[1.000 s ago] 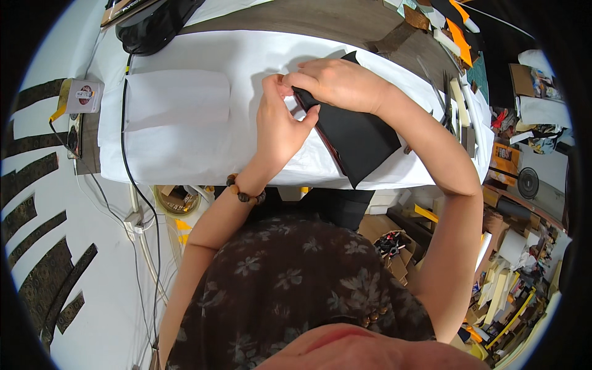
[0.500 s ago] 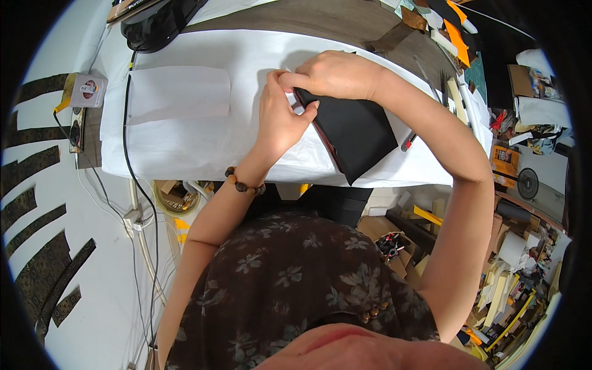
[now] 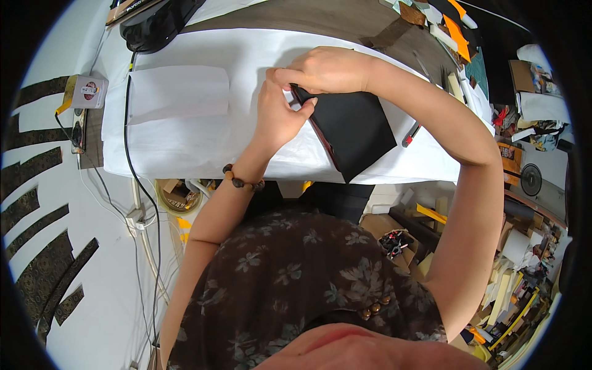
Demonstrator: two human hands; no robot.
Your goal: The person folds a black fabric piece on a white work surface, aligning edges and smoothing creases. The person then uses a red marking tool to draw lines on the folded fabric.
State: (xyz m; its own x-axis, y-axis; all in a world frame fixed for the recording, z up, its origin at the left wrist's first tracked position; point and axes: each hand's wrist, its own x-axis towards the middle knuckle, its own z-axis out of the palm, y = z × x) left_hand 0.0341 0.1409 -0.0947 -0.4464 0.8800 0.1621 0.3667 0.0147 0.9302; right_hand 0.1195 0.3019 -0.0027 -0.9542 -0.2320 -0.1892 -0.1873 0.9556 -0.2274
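A flat black rectangular piece (image 3: pixel 354 132) with a reddish-brown left edge lies aslant on white paper at the table's near side. I cannot tell whether it is a folder, a cover or a covered board. At its far left corner my left hand (image 3: pixel 277 114) is closed, its thumb on the edge. My right hand (image 3: pixel 330 71) reaches over the far end from the right, fingers bent in against the left fingertips. Whatever the right fingertips pinch is hidden behind the knuckles. A beaded bracelet (image 3: pixel 242 182) circles my left wrist.
White paper (image 3: pixel 166 151) covers the table, with a loose white sheet (image 3: pixel 179 92) left of my hands. A red-and-black pen-like tool (image 3: pixel 409 137) lies under my right forearm. A black cable (image 3: pixel 127 135) crosses the left side from a black case (image 3: pixel 157 28). Scraps (image 3: pixel 456 40) crowd the far right.
Both hands have shifted very slightly up and left, still together at the black piece's corner. The view has moved a little, and my right elbow sits farther right.
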